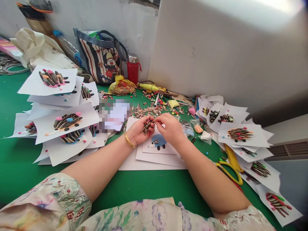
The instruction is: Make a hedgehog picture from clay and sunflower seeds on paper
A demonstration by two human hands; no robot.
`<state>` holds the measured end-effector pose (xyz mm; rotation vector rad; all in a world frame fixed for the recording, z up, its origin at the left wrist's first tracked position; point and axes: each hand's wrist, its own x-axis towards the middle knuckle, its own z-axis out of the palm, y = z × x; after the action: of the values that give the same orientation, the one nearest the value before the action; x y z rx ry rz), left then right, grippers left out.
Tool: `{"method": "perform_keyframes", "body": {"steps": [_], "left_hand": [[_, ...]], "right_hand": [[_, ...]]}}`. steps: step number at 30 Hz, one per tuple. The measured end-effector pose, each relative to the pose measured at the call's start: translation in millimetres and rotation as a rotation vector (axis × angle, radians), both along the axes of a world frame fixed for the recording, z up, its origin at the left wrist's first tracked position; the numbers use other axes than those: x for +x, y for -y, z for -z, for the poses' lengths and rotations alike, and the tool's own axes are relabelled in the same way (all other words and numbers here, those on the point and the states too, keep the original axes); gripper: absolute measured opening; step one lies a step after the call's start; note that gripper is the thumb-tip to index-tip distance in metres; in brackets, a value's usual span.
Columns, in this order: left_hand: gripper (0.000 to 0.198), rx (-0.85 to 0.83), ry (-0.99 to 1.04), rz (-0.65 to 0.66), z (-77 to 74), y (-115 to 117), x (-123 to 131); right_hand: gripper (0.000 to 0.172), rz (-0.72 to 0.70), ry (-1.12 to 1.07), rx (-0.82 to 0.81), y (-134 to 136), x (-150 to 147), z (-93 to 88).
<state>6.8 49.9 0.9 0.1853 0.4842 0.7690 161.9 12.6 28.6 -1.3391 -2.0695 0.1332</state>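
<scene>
My left hand (pixel 138 132) is cupped, palm up, round a small heap of striped sunflower seeds (pixel 146 127). Thumb and forefinger of my right hand (pixel 170 130) pinch together at the edge of that heap; whatever is between the fingertips is too small to make out. Beneath both hands lies a stack of white paper sheets (pixel 131 162). On the top sheet is a flat blue clay hedgehog shape (pixel 158 141) with black feet and a few seeds on its body. My right hand partly covers this sheet.
Finished-looking seed hedgehog cards (pixel 66 123) are piled at left, more cards (pixel 240 134) at right. Behind my hands lie loose seeds (pixel 144 110) and a phone (pixel 117 115). Yellow-handled scissors (pixel 229 170) rest near my right forearm. A red flask (pixel 132 69) and striped bag (pixel 101 57) stand behind.
</scene>
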Motion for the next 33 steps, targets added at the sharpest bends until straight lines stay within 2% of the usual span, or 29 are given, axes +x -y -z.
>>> {"method": "perform_keyframes", "body": {"steps": [5,8,15,21,27,33], "left_hand": [[0.018,0.001,0.000,-0.002,-2.9,1.4,-0.1],[0.018,-0.003,0.007,0.002,-4.0,2.0,-0.1],[0.018,-0.009,0.008,0.005,-4.0,2.0,-0.6],[0.018,-0.005,0.002,0.001,-1.9,1.1,-0.9],[0.018,0.000,0.002,0.002,0.5,0.3,-0.7],[0.019,0.001,-0.006,0.002,-2.4,1.5,-0.4]], "right_hand": [[0.009,0.091,-0.270,-0.247,13.3,5.4,0.2],[0.013,0.100,-0.352,-0.341,20.7,11.7,1.7],[0.015,0.029,-0.245,-0.533,26.6,19.0,4.0],[0.015,-0.073,-0.048,-0.451,25.3,11.9,1.9],[0.018,-0.040,0.080,-0.476,28.6,3.4,-5.2],[0.016,-0.098,0.122,-0.371,27.0,3.6,2.6]]}}
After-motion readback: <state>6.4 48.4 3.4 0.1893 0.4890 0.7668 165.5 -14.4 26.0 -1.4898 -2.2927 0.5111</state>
